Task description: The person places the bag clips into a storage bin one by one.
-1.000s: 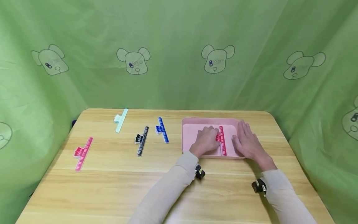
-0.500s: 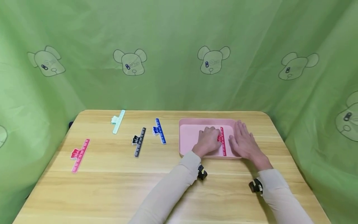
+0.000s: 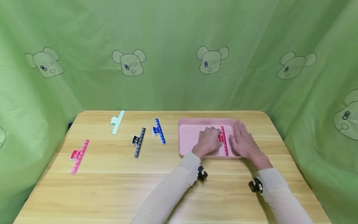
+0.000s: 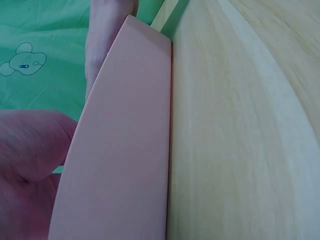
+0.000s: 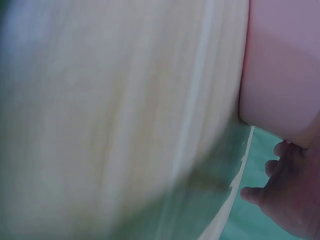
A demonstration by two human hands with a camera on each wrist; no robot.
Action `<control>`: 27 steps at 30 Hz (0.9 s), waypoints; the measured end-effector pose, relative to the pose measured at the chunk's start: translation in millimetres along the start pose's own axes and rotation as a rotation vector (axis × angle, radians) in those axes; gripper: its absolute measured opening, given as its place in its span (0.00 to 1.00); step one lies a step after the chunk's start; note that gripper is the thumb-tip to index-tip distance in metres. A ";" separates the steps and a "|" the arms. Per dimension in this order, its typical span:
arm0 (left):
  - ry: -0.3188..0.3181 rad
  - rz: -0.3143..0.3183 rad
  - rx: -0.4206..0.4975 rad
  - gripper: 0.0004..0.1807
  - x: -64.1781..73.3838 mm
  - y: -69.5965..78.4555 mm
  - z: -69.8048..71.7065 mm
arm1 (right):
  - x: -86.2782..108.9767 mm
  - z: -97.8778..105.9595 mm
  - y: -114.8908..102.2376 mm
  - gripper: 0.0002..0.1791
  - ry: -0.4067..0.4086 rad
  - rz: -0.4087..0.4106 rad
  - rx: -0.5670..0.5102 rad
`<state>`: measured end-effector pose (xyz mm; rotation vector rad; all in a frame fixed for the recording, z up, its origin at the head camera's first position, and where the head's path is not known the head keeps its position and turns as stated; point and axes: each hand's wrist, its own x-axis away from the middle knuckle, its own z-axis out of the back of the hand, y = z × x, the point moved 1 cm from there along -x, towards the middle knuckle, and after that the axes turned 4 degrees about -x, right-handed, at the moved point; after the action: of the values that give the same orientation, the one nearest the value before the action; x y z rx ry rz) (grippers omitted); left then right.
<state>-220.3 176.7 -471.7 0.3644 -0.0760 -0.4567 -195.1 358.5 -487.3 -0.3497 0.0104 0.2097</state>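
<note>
A red long clip with piano-key marks (image 3: 225, 141) lies inside the shallow pink tray (image 3: 185, 133), near its right end. My left hand (image 3: 207, 141) reaches over the tray's near wall, its finger and thumb on either side of the clip's handle, pinching it. Fairly straight fingers of my right hand (image 3: 246, 143) lie along the tray's right rim, with the thumb inside. In the left wrist view, the tray wall (image 4: 115, 140) covers the clip, and part of my left hand (image 4: 30, 150) shows. The right wrist view shows my right hand (image 5: 290, 195) at the tray's corner (image 5: 280, 75).
Left of the tray, a blue clip (image 3: 160, 132), a black clip (image 3: 140, 143), a pale mint clip (image 3: 118, 122) and a pink-red clip (image 3: 80, 156) lie spread on the wooden table (image 3: 112, 193). A green curtain (image 3: 167, 87) hangs behind the table.
My left hand and the red clip have shifted slightly right within the tray, and the clip has turned a little. My right hand keeps its place at the rim. The head view has shifted slightly.
</note>
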 end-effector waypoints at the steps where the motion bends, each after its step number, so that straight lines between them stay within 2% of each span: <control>1: -0.003 -0.014 -0.001 0.29 1.0 -0.9 -0.1 | 1.0 0.8 0.5 0.38 -0.002 0.004 -0.004; 7: 0.002 -0.082 0.029 0.30 3.9 -1.7 -1.2 | 8.6 7.3 6.9 0.38 0.014 0.010 -0.008; 17: 0.015 -0.056 0.009 0.28 3.1 -5.6 -0.4 | 10.1 7.5 2.1 0.37 0.008 0.026 -0.007; 27: 0.008 -0.037 -0.020 0.28 3.5 -11.6 -1.3 | 21.2 4.6 -5.5 0.36 -0.007 0.037 -0.019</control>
<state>-221.8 165.9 -477.2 0.3480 -0.0568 -0.4928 -173.3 359.3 -482.1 -0.3678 0.0078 0.2475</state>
